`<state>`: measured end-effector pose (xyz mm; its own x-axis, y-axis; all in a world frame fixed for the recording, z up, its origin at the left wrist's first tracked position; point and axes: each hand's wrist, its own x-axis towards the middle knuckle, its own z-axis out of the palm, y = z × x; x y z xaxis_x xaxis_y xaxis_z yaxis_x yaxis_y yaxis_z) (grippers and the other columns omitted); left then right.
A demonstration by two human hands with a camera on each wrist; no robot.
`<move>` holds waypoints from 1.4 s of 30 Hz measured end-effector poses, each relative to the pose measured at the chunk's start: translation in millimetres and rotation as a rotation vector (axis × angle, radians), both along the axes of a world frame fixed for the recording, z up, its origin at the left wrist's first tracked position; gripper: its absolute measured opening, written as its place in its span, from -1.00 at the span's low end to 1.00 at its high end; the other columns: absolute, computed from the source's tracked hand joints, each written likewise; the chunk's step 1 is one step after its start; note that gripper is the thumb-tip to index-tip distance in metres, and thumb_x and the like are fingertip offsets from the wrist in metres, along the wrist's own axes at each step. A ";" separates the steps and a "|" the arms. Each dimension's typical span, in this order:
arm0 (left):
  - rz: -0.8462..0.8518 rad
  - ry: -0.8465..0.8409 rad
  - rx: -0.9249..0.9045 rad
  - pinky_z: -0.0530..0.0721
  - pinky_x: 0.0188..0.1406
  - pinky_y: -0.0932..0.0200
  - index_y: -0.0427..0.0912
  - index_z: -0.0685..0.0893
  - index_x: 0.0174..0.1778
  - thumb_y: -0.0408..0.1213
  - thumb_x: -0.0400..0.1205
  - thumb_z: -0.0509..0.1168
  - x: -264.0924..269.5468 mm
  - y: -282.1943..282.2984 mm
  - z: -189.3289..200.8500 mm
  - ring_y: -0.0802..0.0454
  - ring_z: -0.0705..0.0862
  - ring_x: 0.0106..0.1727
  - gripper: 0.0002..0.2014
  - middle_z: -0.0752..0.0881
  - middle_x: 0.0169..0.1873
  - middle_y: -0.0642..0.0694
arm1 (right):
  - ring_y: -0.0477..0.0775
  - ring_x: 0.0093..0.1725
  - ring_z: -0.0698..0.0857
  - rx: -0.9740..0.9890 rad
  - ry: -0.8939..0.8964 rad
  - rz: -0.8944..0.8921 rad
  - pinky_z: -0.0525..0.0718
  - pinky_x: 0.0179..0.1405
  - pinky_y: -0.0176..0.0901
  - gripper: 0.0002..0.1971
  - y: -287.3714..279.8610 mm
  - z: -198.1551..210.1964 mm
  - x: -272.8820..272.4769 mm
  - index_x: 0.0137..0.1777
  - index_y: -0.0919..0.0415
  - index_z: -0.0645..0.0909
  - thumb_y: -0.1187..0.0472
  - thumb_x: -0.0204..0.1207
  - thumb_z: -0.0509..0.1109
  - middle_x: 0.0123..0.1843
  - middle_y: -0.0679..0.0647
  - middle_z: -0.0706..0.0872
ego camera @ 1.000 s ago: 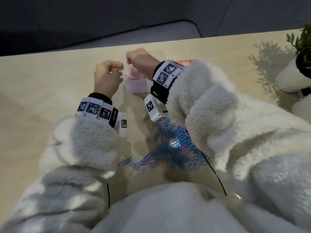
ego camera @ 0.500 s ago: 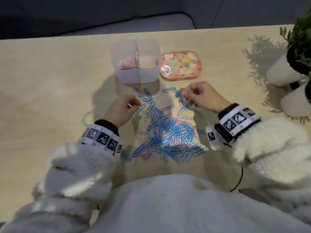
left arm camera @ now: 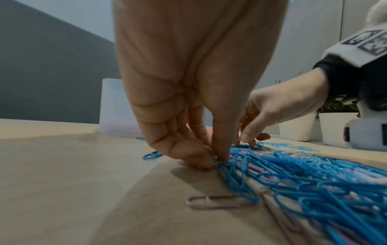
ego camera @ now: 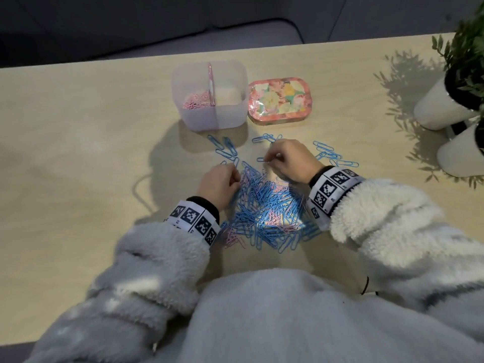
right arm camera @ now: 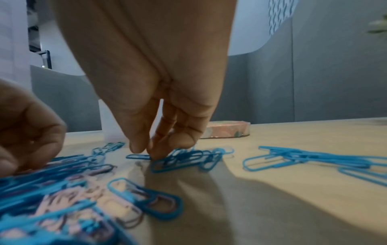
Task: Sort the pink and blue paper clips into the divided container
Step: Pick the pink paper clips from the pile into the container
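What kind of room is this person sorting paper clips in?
Probably an office or study corner. There is a pale wooden desk, white potted plants at its edge, and a grey partition-like wall behind. A floral tin sits by the divided container.

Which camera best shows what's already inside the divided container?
The head view: it looks down into the container, showing pink clips in the left half. The left wrist view shows only its frosted side; the right wrist view, a sliver behind the fingers.

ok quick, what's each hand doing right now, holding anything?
Left hand: pinching clips at the edge of the paper clip pile.
Right hand: fingertips on a blue paper clip; a grip cannot be told.
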<state>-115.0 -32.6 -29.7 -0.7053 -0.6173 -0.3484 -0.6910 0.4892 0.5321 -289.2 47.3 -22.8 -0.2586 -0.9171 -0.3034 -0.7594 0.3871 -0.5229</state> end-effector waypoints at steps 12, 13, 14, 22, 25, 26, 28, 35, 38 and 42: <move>0.064 -0.011 -0.043 0.43 -0.12 0.13 -0.27 0.63 -0.01 -0.37 0.57 0.27 48.0 -27.8 11.2 -0.12 0.57 -0.10 -0.88 0.60 -0.18 -0.15 | 0.25 0.01 0.66 -0.017 0.155 0.231 0.53 -0.17 -0.02 -0.89 14.8 -2.3 4.5 -0.09 0.23 0.69 0.22 0.47 0.37 -0.03 0.17 0.67; 0.060 -0.032 -0.057 0.45 -0.09 0.10 -0.26 0.63 -0.01 -0.34 0.58 0.28 49.7 -30.6 9.8 -0.14 0.58 -0.07 -0.88 0.62 -0.15 -0.18 | 0.25 0.00 0.66 -0.013 0.168 0.243 0.56 -0.16 0.01 -0.90 16.9 -3.0 4.0 -0.10 0.23 0.67 0.24 0.48 0.35 -0.03 0.17 0.68; 0.054 -0.038 -0.076 0.47 -0.06 0.07 -0.26 0.62 -0.02 -0.32 0.58 0.28 48.8 -31.6 7.6 -0.16 0.59 -0.05 -0.88 0.63 -0.13 -0.21 | 0.24 -0.01 0.67 -0.007 0.171 0.246 0.59 -0.15 0.02 -0.90 19.0 -3.8 2.8 -0.10 0.22 0.67 0.25 0.49 0.33 -0.03 0.16 0.69; 0.045 -0.001 -0.123 0.47 -0.12 0.06 -0.22 0.59 -0.08 -0.17 0.59 0.25 9.0 -4.9 -1.8 -0.15 0.60 -0.03 -0.83 0.66 -0.08 -0.19 | -0.30 -0.53 0.53 -0.074 -0.254 -0.202 0.49 -0.44 -0.47 -0.83 20.9 8.1 -19.3 -0.36 0.07 0.63 0.28 0.36 0.54 -0.52 -0.18 0.62; -0.020 0.011 -0.103 0.51 -0.04 -0.02 -0.22 0.56 -0.07 -0.15 0.56 0.31 -0.2 6.3 -6.5 -0.19 0.59 0.01 -0.80 0.64 -0.05 -0.21 | -0.23 -0.42 0.52 -0.075 -0.268 -0.208 0.48 -0.32 -0.34 -0.92 19.4 14.1 -30.0 -0.26 0.17 0.68 0.31 0.37 0.53 -0.42 -0.07 0.61; -0.037 0.000 -0.092 0.52 0.00 -0.05 -0.24 0.56 -0.05 -0.19 0.56 0.32 -1.8 8.5 -7.8 -0.20 0.59 0.04 -0.81 0.64 -0.03 -0.23 | -0.25 -0.44 0.52 -0.082 -0.258 -0.214 0.47 -0.33 -0.38 -0.95 19.2 15.6 -32.5 -0.23 0.22 0.69 0.31 0.38 0.52 -0.41 -0.07 0.59; -0.026 -0.001 -0.074 0.51 0.04 -0.07 -0.28 0.55 -0.02 -0.27 0.57 0.31 -2.8 9.8 -9.4 -0.24 0.59 0.07 -0.84 0.63 0.00 -0.27 | -0.33 -0.53 0.54 -0.109 -0.280 -0.264 0.46 -0.43 -0.55 -0.97 19.6 18.8 -35.1 -0.21 0.30 0.69 0.35 0.40 0.50 -0.42 -0.09 0.58; 0.020 0.032 -0.001 0.52 0.00 0.00 -0.27 0.57 0.02 -0.42 0.57 0.26 7.7 7.9 -8.1 -0.20 0.62 0.03 -0.87 0.69 -0.04 -0.24 | -0.29 -0.53 0.64 -0.118 -0.571 -0.457 0.58 -0.58 -0.49 -0.74 30.9 19.8 -35.9 -0.40 0.26 0.54 0.58 0.41 0.36 -0.50 -0.10 0.72; 0.005 0.033 0.053 0.56 0.00 0.04 -0.28 0.62 -0.07 -0.49 0.54 0.22 20.1 6.8 -3.0 -0.14 0.65 0.00 -0.88 0.73 -0.09 -0.20 | -0.07 -0.35 0.69 -0.150 -0.630 -0.551 0.65 -0.54 -0.34 -0.69 33.8 12.3 -35.6 -0.47 0.28 0.44 0.62 0.39 0.31 -0.30 0.08 0.70; -0.009 -0.064 0.064 0.52 -0.07 0.16 -0.31 0.69 -0.15 -0.57 0.48 0.22 40.3 2.2 2.3 -0.11 0.65 -0.02 -0.83 0.75 -0.12 -0.22 | -0.07 -0.59 0.69 -0.111 -0.666 -0.567 0.65 -0.59 -0.31 -0.71 39.7 8.3 -35.2 -0.40 0.25 0.41 0.58 0.43 0.31 -0.63 0.06 0.70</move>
